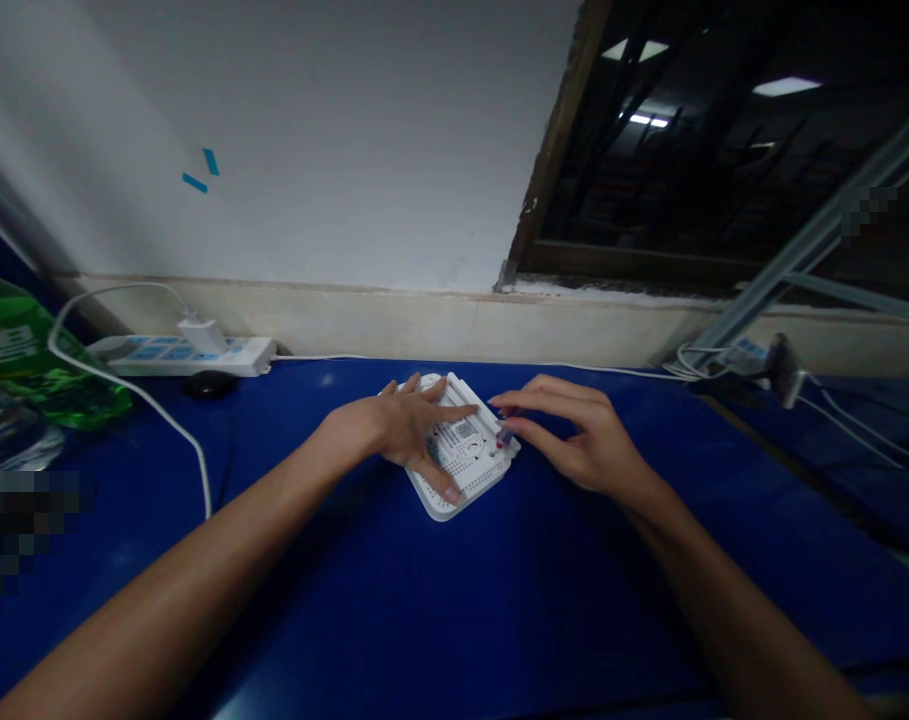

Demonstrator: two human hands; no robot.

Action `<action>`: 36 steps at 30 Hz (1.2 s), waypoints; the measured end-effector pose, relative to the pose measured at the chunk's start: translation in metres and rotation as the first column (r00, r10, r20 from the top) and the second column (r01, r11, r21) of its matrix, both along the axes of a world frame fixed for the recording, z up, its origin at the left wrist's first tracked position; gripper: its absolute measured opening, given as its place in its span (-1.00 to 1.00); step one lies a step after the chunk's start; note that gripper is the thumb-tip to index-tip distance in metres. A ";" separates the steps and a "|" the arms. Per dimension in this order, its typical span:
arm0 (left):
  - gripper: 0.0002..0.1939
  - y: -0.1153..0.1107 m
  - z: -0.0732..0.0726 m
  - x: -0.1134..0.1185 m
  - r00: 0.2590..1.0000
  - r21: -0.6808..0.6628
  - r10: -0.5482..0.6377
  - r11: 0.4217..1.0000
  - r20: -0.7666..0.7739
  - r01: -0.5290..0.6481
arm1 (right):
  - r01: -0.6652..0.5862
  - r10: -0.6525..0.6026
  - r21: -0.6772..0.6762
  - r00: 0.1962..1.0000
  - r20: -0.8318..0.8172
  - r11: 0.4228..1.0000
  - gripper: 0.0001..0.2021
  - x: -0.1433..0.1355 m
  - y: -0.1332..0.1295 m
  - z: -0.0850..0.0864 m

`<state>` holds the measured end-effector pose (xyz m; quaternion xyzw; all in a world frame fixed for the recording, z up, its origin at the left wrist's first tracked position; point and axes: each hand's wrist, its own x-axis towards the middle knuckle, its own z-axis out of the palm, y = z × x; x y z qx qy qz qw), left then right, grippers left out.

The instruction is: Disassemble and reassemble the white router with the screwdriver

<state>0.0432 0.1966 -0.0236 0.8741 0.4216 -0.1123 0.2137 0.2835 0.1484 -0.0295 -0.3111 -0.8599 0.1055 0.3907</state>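
A white plastic device [465,455], which looks like a router lying face down, rests on the blue table. Its underside shows rows of vent holes and a printed label with a square code. My left hand [409,430] lies on it with fingers spread, thumb near the front edge. At its right corner, my right hand [581,425] pinches a small purple piece with a red tip [504,437] between thumb and fingers. The tip is at or just above the device's surface; I cannot tell whether it touches. The piece's kind is too small to make out.
A white power strip [255,352] with a plugged-in white adapter [203,335] stands against the wall, a black mouse [209,384] before it. Green plastic packaging [41,350] lies at left. A small stand [784,370] and cables are at right, below a metal frame [769,260].
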 end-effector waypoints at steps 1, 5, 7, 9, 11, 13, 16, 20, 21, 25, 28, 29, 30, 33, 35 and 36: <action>0.34 -0.001 0.001 0.001 1.000 0.003 0.002 1.000 -0.007 -0.002 | 0.001 -0.001 0.019 1.000 0.003 1.000 -0.76 -0.001 0.000 -0.001; 0.30 -0.003 0.003 0.003 1.000 0.020 -0.002 1.000 -0.026 0.002 | 0.063 -0.065 0.051 0.997 0.052 0.997 -0.70 -0.003 -0.001 -0.003; 0.30 -0.004 0.004 0.002 0.999 0.027 -0.013 1.000 -0.029 0.014 | 0.074 -0.075 0.013 0.993 0.095 0.997 -0.60 -0.003 -0.003 -0.002; 0.34 -0.003 0.005 0.001 0.999 0.030 -0.027 0.999 -0.031 0.028 | 0.032 -0.027 -0.047 0.993 0.113 0.998 -0.52 -0.002 -0.005 0.000; 0.39 -0.001 0.005 -0.003 0.998 0.020 -0.053 0.998 -0.033 0.054 | -0.029 0.038 -0.088 0.994 0.103 0.996 -0.52 -0.001 -0.006 0.002; 0.41 0.001 0.006 -0.006 0.996 0.018 -0.079 0.997 -0.040 0.079 | -0.045 0.054 -0.086 0.993 0.100 0.995 -0.57 -0.001 -0.006 0.003; 0.38 0.003 0.005 -0.008 0.995 0.033 -0.081 0.996 -0.062 0.083 | 0.013 -0.007 -0.045 0.992 0.122 0.999 -0.65 -0.002 -0.005 0.001; 0.43 0.005 0.003 -0.007 0.993 0.022 -0.072 0.997 -0.094 0.074 | 0.116 -0.121 0.046 0.984 0.133 0.992 -0.61 -0.005 -0.003 -0.004; 0.43 0.005 0.003 -0.006 0.993 0.022 -0.074 0.997 -0.097 0.076 | 0.133 -0.140 0.057 0.980 0.139 0.989 -0.58 -0.006 -0.004 -0.004; 0.43 0.006 0.002 -0.007 0.993 0.029 -0.081 0.996 -0.090 0.084 | 0.058 -0.050 -0.041 0.984 0.172 0.997 -0.49 -0.006 -0.008 0.000; 0.46 0.007 0.001 -0.007 0.993 0.031 -0.082 0.996 -0.084 0.085 | -0.003 0.014 -0.078 0.989 0.147 0.997 -0.54 -0.005 -0.009 0.002; 0.47 0.007 0.001 -0.007 0.993 0.028 -0.080 0.996 -0.086 0.083 | 0.009 0.000 -0.061 0.990 0.139 0.998 -0.57 -0.004 -0.008 0.002; 0.48 0.007 0.001 -0.006 0.993 0.024 -0.077 0.997 -0.086 0.079 | 0.031 -0.026 -0.037 0.991 0.130 0.999 -0.61 -0.004 -0.007 0.001; 0.51 0.006 0.002 -0.005 0.994 0.006 -0.066 0.998 -0.087 0.066 | 0.109 -0.112 0.030 0.985 0.134 0.994 -0.60 -0.005 -0.006 -0.001; 0.50 0.006 0.004 -0.005 0.993 0.001 -0.064 0.998 -0.098 0.065 | 0.115 -0.116 0.016 0.981 0.158 0.993 -0.53 -0.006 -0.008 -0.001; 0.49 0.006 0.005 -0.004 0.992 0.000 -0.063 0.998 -0.108 0.064 | 0.096 -0.093 -0.010 0.981 0.168 0.995 -0.50 -0.007 -0.009 0.000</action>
